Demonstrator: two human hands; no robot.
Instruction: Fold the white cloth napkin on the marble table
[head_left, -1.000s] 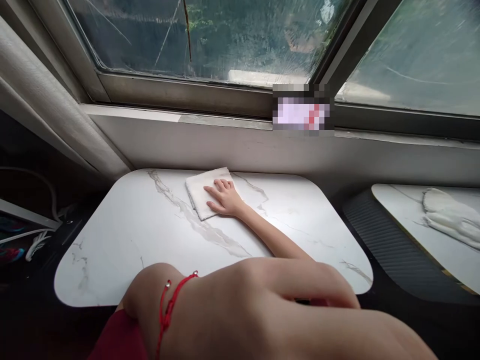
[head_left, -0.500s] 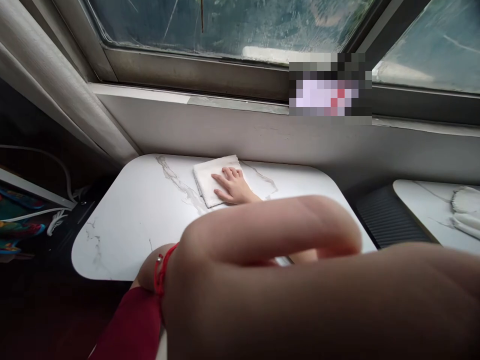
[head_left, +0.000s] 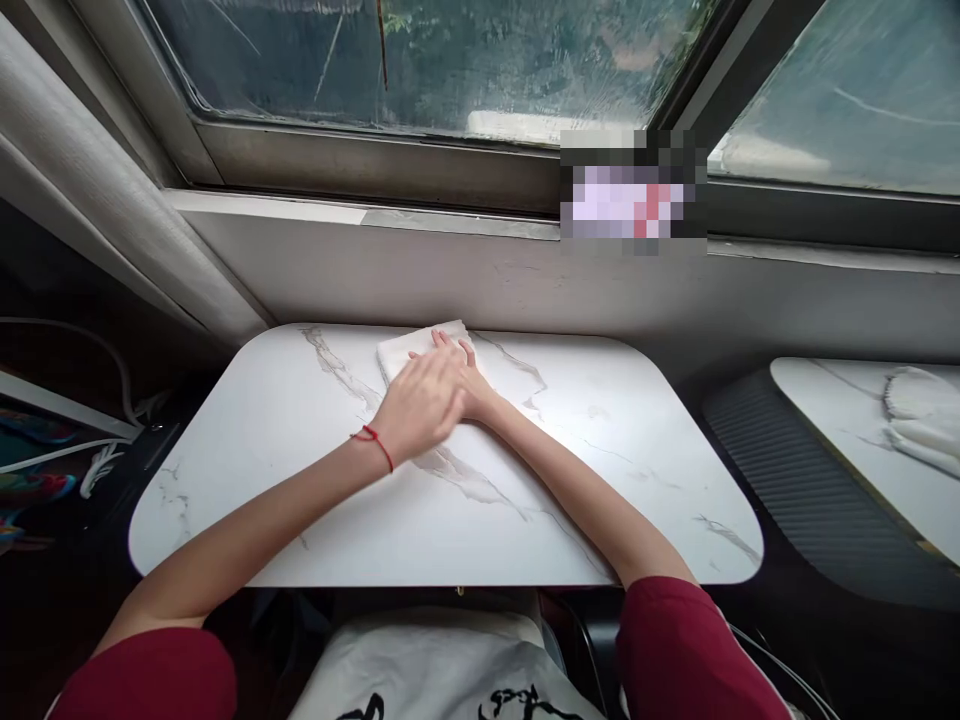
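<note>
A folded white cloth (head_left: 401, 352) lies on a white marble-patterned tabletop (head_left: 300, 440), close to its far edge. My right hand (head_left: 472, 385) rests flat on the cloth, with its fingertips showing at the far side. Across it reaches my left hand (head_left: 424, 400), a red string bracelet (head_left: 371, 434) at its wrist. The left hand looks slightly smeared, its fingers extended over the back of the right one, and it covers part of the cloth. Neither hand appears closed around anything.
Behind the table runs a wall with a window sill (head_left: 285, 208). At the right stands a second marble-patterned table (head_left: 840, 420) bearing another white cloth (head_left: 922, 410), beside a dark ribbed panel (head_left: 787, 480). A curtain (head_left: 90, 160) and white cables (head_left: 112, 350) are at the left.
My left arm, which was large and close to the camera, has dropped to the table, and its hand now lies over my right hand. The cloth stays near the far edge.
</note>
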